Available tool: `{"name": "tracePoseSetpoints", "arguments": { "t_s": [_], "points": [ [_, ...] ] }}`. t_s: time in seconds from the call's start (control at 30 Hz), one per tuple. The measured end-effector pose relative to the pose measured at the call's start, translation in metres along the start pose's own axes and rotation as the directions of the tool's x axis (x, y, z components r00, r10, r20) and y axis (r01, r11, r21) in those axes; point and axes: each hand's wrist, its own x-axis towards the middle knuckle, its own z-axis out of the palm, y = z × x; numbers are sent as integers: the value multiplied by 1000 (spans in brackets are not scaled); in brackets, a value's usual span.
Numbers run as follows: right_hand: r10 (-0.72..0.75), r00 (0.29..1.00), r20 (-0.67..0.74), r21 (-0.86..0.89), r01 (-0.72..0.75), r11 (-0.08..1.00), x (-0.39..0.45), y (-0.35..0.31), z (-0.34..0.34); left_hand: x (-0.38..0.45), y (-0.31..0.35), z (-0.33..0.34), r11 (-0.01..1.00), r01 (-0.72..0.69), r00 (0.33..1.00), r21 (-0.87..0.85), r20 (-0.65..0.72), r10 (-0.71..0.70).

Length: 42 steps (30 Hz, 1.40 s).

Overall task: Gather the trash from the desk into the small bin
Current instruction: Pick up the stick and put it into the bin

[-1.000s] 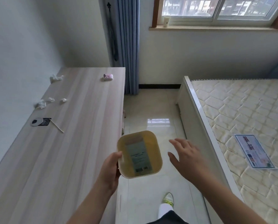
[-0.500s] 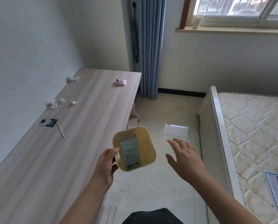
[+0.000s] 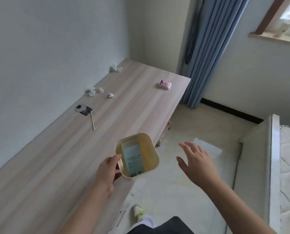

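Observation:
My left hand (image 3: 108, 171) grips the near rim of a small yellow bin (image 3: 146, 144), held above the desk's right edge; a printed label lies inside it. My right hand (image 3: 195, 162) hovers open to the right of the bin, over the floor. On the long wooden desk (image 3: 56, 166) lie crumpled white tissues (image 3: 94, 91) near the wall, more tissue (image 3: 115, 68) at the far corner, a pink packet (image 3: 165, 84), a black wrapper with a round disc (image 3: 83, 109) and a thin wooden stick (image 3: 92, 121).
A white wall runs along the desk's left side. Blue curtains (image 3: 206, 51) hang past the desk's far end. A bed with a white frame (image 3: 274, 157) stands to the right across a tiled floor strip. My foot (image 3: 138, 212) is on the floor below.
The view has swung left and closer to the desk. The bin in my left hand now sits over the desk's right edge; my right hand stays open beside it.

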Motion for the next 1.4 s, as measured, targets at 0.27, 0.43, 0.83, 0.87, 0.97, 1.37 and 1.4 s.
{"name": "tracePoseSetpoints", "arguments": {
  "t_s": [0.27, 0.43, 0.83, 0.87, 0.97, 1.37, 1.4],
  "points": [
    [-206, 978, -7, -51, 206, 977, 88, -73, -17, 35, 37, -56, 993, -54, 991, -106, -124, 40],
    [-303, 953, 29, -56, 304, 951, 129, -116, -17, 47, 59, -89, 982, -66, 982, -176, -186, 33],
    [-596, 787, 157, -34, 608, 793, 262, -197, 10, 75, 71, -122, 932, -114, 908, -344, -417, -42],
    [-616, 768, 176, -11, 627, 779, 273, -202, 18, 79, 72, -120, 925, -124, 894, -358, -445, -52],
    [-660, 701, 269, 66, 671, 739, 299, -211, 41, 90, 79, -105, 895, -159, 842, -416, -530, -97],
    [-687, 446, 574, 50, 818, 573, 392, -285, 143, 108, 98, -77, 850, -233, 713, -472, -677, -181],
    [-684, 428, 591, 31, 835, 549, 395, -289, 154, 110, 97, -74, 843, -236, 701, -483, -686, -197]
  ]
}}
